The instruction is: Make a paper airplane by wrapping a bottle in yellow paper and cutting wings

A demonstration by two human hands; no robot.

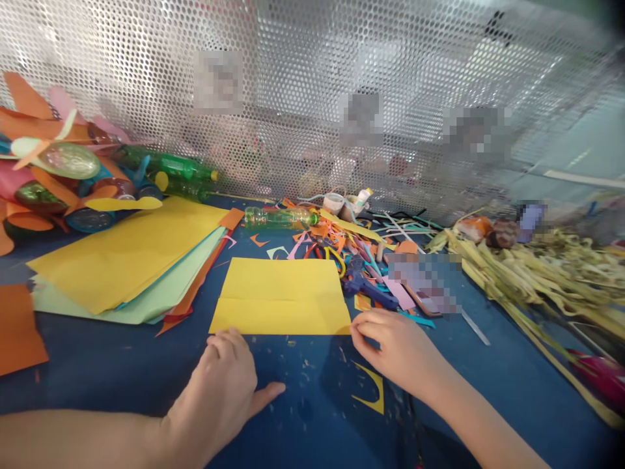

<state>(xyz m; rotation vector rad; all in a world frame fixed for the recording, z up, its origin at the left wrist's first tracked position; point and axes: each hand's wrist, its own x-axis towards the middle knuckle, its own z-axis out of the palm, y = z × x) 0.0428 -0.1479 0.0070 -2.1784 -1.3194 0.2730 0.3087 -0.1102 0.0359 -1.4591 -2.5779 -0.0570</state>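
A yellow paper sheet (283,293) lies on the blue table (303,391), its near strip folded up along a crease. My left hand (222,384) rests flat on the table at the sheet's near left edge, fingers stretched, thumb out. My right hand (395,345) sits at the sheet's near right corner, fingertips pinched together on that corner.
A stack of yellow, green and orange paper (127,267) lies left. Green plastic bottles (278,217) and paper pinwheels (63,176) sit behind. A blue glue gun (364,280), paper scraps and dried leaf strips (537,273) crowd the right. A perforated metal screen (312,98) closes the back.
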